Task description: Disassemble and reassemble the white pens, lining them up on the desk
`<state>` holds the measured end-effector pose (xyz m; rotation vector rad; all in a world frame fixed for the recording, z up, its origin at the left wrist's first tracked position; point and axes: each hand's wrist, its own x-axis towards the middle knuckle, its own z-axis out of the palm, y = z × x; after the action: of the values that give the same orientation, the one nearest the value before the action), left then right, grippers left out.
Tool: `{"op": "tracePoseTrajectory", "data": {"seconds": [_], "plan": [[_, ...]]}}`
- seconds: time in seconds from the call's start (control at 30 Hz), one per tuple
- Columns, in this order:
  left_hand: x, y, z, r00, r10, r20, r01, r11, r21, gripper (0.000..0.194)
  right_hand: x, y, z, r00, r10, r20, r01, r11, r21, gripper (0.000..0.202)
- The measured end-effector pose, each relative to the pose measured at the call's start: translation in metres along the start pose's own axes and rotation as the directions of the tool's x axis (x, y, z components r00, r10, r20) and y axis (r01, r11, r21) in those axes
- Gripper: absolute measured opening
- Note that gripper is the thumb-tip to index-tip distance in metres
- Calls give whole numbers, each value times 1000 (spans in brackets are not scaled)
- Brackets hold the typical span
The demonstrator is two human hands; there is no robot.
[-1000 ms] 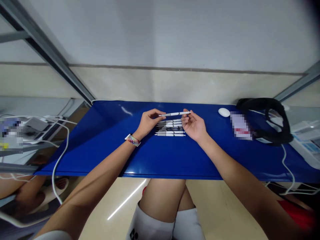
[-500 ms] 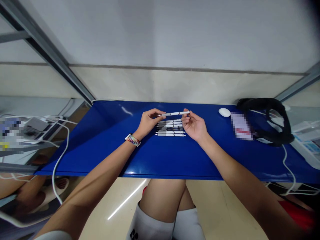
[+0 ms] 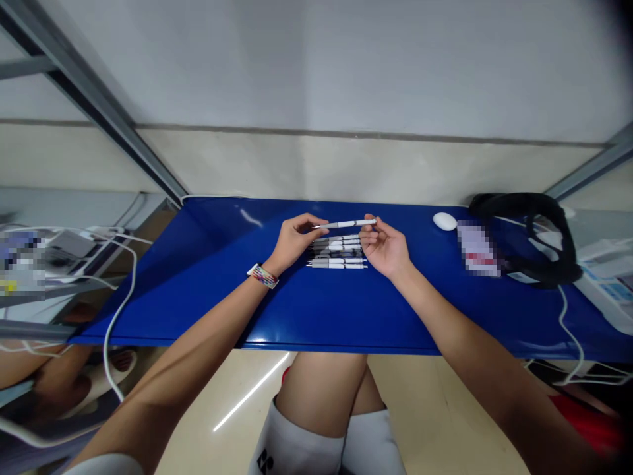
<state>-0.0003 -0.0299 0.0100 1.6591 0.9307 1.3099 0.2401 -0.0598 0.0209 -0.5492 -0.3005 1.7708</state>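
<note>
A white and grey pen [image 3: 345, 225] is held level between my two hands, just above the blue table [image 3: 316, 310]. My left hand [image 3: 298, 239] pinches its tip end between thumb and fingers. At the other end, my right hand [image 3: 383, 243] has thumb and forefinger closed on the pen, with the palm turned up. Below it lie several similar pens [image 3: 341, 263] side by side, all pointing left. The fingers of my right hand hide the right ends of some of them. A colourful woven band is on my left wrist.
A white mouse [image 3: 444, 221] lies to the right, beside a blurred card [image 3: 478, 249] and a black strap-like headset [image 3: 564, 227]. White cables hang at both table ends. A grey metal frame [image 3: 113, 122] rises at the left. Another person's legs [image 3: 59, 382] show at lower left.
</note>
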Motion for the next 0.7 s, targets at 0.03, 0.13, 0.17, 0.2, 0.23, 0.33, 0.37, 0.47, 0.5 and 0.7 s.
{"op": "tracePoseTrajectory", "data": {"seconds": [0.03,0.13,0.17,0.2,0.23,0.33,0.37,0.47,0.5,0.7], "plan": [[0,0,0,1000,0,2,0,1000,0,22,0,0,0,1000,-1,-1,1,1000,5,12],[0,-1,0,1000,-4,0,4,1000,1,21,-1,0,2,1000,1,-4,-1,999,32,21],[0,-2,0,1000,-3,-3,3,1000,3,22,-2,0,2,1000,4,-4,-4,999,34,23],[0,-3,-1,1000,-2,-4,2,1000,6,22,-2,-1,3,1000,6,-4,-6,999,33,22],[0,-3,-1,1000,-2,-5,2,1000,9,22,-2,-1,3,1000,4,-3,-4,1000,29,20],[0,-3,0,1000,-3,0,3,1000,11,23,-1,0,2,1000,-6,-10,6,1000,17,11],[0,-3,0,1000,-4,3,4,1000,10,23,-1,0,2,1000,-9,-14,10,1000,16,10],[0,-1,1,1000,-7,7,7,1000,9,22,-1,1,1,1000,-13,-20,13,1000,21,9],[0,-1,1,1000,-8,7,8,1000,10,22,-1,1,1,1000,-11,-16,11,1000,27,11],[0,-2,1,1000,-7,2,7,1000,16,22,-2,-1,1,1000,-12,-20,12,1000,16,16]]}}
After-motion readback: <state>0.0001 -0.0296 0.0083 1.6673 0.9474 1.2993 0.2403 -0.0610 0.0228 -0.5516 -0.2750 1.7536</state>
